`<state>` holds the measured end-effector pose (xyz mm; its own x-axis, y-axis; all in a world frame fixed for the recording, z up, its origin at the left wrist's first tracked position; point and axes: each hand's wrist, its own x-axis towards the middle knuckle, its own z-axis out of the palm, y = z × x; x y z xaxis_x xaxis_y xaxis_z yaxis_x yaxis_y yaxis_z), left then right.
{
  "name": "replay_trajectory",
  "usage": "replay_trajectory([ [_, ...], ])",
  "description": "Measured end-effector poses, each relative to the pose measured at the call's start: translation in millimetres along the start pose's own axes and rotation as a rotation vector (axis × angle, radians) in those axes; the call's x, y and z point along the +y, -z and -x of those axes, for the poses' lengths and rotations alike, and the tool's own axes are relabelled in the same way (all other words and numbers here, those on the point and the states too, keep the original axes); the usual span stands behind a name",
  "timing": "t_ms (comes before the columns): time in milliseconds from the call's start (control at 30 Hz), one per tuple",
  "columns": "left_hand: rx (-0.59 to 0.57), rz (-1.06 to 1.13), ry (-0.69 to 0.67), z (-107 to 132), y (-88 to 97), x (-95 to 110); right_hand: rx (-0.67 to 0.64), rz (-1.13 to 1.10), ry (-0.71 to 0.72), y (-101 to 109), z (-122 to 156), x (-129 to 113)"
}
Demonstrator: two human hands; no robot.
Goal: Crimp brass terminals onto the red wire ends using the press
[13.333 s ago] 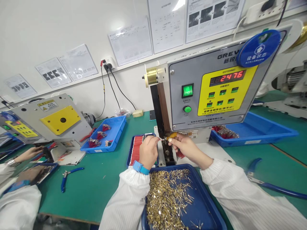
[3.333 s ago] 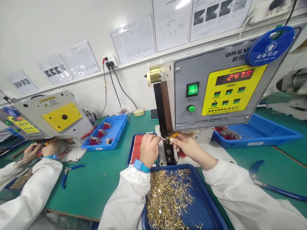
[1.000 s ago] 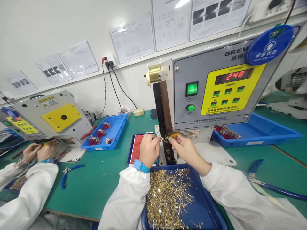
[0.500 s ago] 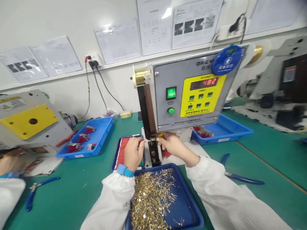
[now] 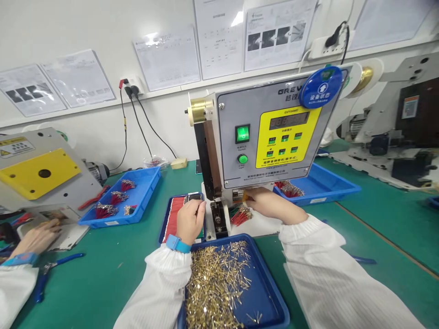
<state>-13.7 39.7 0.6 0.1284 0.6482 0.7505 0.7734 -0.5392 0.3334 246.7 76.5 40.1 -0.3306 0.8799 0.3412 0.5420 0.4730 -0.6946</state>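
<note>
My left hand (image 5: 190, 220), with a blue strap at its wrist, is curled beside the crimping head (image 5: 217, 214) of the grey machine (image 5: 236, 109). Its fingertips are pressed together, and anything in them is too small to make out. Under and beside it lies a small blue tray (image 5: 161, 232) of red wires (image 5: 175, 214). My right hand (image 5: 265, 202) is right of the head, fingers bent, a yellow cover (image 5: 245, 196) on a fingertip. Those fingers meet at a pile of red wires with metal ends (image 5: 241, 215); what they grip is hidden.
In front stands a blue tray (image 5: 264, 292) of loose gold metal pins (image 5: 212, 283). Blue bins (image 5: 144, 201) (image 5: 329, 194) with wire bundles flank the machine. Pliers (image 5: 65, 259) lie at left, near a co-worker's hand (image 5: 37, 240). More pliers (image 5: 363, 260) are partly under my right sleeve.
My right hand has moved right, from the crimping head to the wire pile. My left hand stays nearly in place. The display's red digits have gone dark. The co-worker's hand has shifted right.
</note>
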Motion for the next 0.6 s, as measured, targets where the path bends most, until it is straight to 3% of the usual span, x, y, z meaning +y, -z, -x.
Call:
replay_trajectory([
  [133,0.005,-0.014,0.002,-1,1.5,2,-0.099,0.175,0.025,8,1,-8],
  [267,0.032,0.041,0.043,-2,6.2,9,-0.167,-0.035,-0.029,13,5,-22],
  [367,0.000,0.154,0.053,-1,11.3,17,-0.273,-0.201,-0.059,-2,7,-33],
  [500,-0.093,0.228,-0.066,4,15.0,26,-0.238,-0.084,0.013,-27,8,-45],
  [600,-0.096,0.208,-0.046,9,13.0,29,-0.291,-0.156,0.042,-29,12,-47],
])
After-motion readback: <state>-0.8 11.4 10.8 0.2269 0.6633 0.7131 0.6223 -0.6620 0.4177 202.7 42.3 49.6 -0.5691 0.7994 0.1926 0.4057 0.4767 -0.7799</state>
